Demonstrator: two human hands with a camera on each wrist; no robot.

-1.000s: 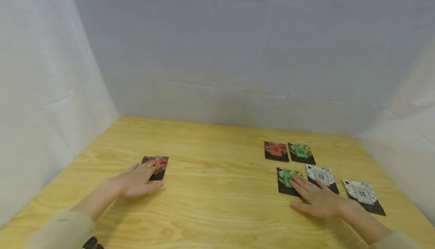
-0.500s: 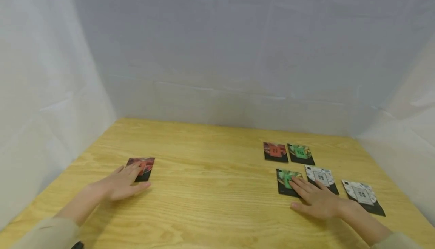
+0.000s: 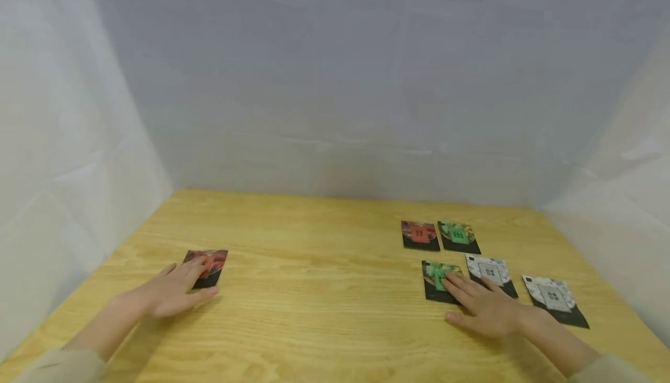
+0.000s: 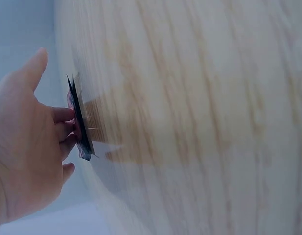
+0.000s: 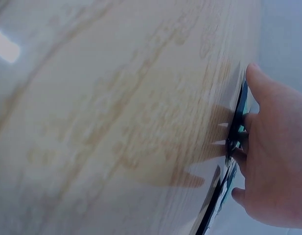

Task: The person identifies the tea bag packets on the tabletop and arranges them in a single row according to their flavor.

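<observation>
**Both hands flat on cards**

Left hand (image 3: pixel 170 291) flat, fingers straight, fingertips pressing red card (image 3: pixel 208 265) on worktop (image 3: pixel 324 301). Right hand (image 3: pixel 484 307) flat too, fingers on green card (image 3: pixel 437 278); white card (image 3: pixel 489 269) just beside its fingers.

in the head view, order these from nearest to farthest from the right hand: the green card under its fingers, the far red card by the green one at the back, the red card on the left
From the right hand:
1. Green card, under its fingertips.
2. Far red card, back row, beyond the hand.
3. Left red card, across the table under the left hand.
</observation>
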